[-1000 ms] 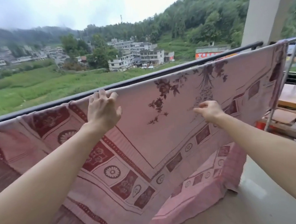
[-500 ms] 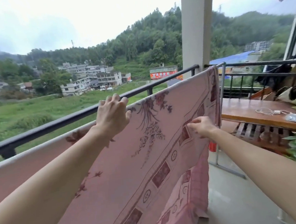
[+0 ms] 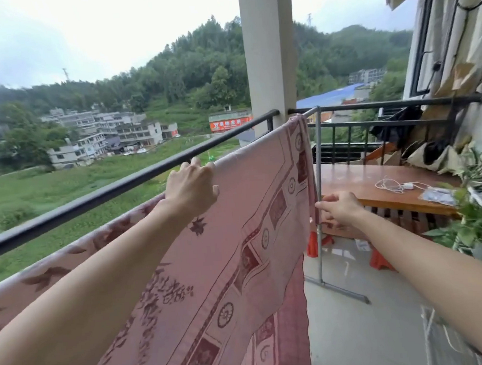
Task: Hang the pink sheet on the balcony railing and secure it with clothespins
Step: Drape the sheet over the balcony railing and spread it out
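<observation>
The pink sheet (image 3: pixel 251 224), patterned with dark red flowers and squares, hangs over a bar just inside the black balcony railing (image 3: pixel 92 199). Its lower part drops toward the floor. My left hand (image 3: pixel 190 186) rests on the sheet's top fold, fingers curled over it. My right hand (image 3: pixel 340 208) reaches to the sheet's right edge and pinches it beside the grey metal rack post (image 3: pixel 317 154). I see no clothespins.
A white pillar (image 3: pixel 267 52) stands behind the railing. At right is a wooden table (image 3: pixel 356 182) with a white charger cable (image 3: pixel 394 184). A potted plant (image 3: pixel 476 223) is at the far right, and red stools (image 3: pixel 379 261) stand on the floor.
My view has swung to the right along the railing. Both hands have slid rightward along the sheet, the right one from the middle of the cloth to its right edge.
</observation>
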Available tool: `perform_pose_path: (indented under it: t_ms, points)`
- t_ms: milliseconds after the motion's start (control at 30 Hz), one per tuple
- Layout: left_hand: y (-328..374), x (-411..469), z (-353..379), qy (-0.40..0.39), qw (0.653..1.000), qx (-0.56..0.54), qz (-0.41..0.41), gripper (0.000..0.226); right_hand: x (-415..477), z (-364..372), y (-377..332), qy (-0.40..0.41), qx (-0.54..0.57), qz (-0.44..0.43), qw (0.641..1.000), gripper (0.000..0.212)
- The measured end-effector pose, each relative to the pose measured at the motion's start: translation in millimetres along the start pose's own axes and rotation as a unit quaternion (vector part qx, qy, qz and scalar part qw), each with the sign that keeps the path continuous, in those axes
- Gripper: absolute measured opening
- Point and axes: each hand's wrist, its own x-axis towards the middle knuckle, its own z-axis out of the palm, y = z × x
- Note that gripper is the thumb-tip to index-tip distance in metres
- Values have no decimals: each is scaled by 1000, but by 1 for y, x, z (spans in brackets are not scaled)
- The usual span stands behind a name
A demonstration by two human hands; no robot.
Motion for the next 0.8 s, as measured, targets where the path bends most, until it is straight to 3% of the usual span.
perform_pose_path:
  t_ms: [333, 633, 800]
  points:
    - [100, 170, 82, -25, 996, 18, -79, 49, 224, -85, 16, -30, 10, -22, 999, 29]
    - [126, 264, 127, -2, 995, -18, -95, 28, 367, -59, -32, -38, 10, -94, 995, 31]
    - [133, 305, 144, 16, 991, -82, -102, 26, 442, -34, -69, -15, 9, -148, 989, 53]
